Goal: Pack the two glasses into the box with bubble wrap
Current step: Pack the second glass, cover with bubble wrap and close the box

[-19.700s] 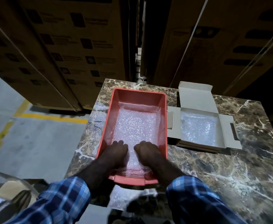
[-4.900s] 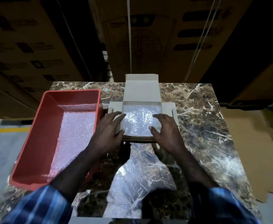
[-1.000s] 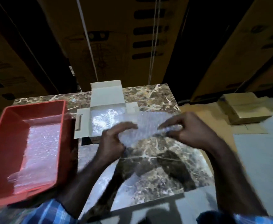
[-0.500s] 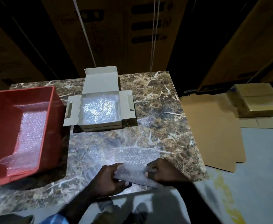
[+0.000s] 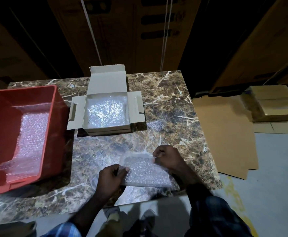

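My left hand (image 5: 111,179) pinches the near left edge of a folded sheet of bubble wrap (image 5: 145,171), thumb and fingers curled over the film. My right hand (image 5: 168,158) grips the far right corner of the same sheet, its fingers closed on the plastic. The sheet lies between my two hands, low over the near edge of the marble-patterned bench (image 5: 170,100); I cannot tell whether its underside rests on the stone or is lifted just off it. My sleeves, blue plaid, show at the bottom of the view, and below the bench edge I see my shoes on the floor.

Farther out, toward the middle of the bench, stands the small cardboard box (image 5: 106,131), open, with its lid flap upright at the back and its two side flaps spread flat. A layer of bubble wrap lines its bottom and shines under the light. I see no glasses in this view.

To the left of the box, just beside its left flap, sits a red plastic bin (image 5: 56,134) with a strip of bubble wrap lying along its floor. Off the right side of the bench, flattened cardboard sheets (image 5: 225,134) lie on the floor, with a stack of folded cartons (image 5: 274,106) beyond them. Big brown cartons rise behind the bench.
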Motion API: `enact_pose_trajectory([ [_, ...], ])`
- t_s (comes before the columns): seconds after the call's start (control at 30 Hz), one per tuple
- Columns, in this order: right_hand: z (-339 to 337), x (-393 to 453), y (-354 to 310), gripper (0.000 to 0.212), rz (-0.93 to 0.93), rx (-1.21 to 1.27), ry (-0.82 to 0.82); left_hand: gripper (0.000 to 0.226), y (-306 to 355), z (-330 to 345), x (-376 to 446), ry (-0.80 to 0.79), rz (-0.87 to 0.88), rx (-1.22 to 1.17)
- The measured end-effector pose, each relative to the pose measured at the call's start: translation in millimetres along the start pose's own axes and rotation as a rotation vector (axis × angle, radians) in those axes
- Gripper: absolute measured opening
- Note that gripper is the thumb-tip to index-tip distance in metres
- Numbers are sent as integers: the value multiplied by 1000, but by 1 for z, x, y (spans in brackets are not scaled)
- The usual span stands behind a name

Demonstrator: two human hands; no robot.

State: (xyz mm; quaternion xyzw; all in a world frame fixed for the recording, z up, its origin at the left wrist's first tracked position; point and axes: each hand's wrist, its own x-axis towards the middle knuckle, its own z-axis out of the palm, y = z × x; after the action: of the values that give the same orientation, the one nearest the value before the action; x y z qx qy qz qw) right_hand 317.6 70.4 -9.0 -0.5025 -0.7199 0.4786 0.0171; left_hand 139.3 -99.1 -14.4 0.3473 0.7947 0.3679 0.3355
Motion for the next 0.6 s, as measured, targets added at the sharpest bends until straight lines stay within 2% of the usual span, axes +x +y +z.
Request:
enact_pose_trajectory([
  [0.2,12,0,9,27,35,60,171,49,-18,11,-5,101,76,41],
  [0.27,21,1,11,29,11,61,221,38,-25,13,-5,124,85,60],
  [0.43,31,-1,1,24,-139,-30,264,24,-22,14,-6,144,51,-6],
  [0.6,37,5,-10,23,-299,-187,399,26,-10,8,-6,162,77,-59],
])
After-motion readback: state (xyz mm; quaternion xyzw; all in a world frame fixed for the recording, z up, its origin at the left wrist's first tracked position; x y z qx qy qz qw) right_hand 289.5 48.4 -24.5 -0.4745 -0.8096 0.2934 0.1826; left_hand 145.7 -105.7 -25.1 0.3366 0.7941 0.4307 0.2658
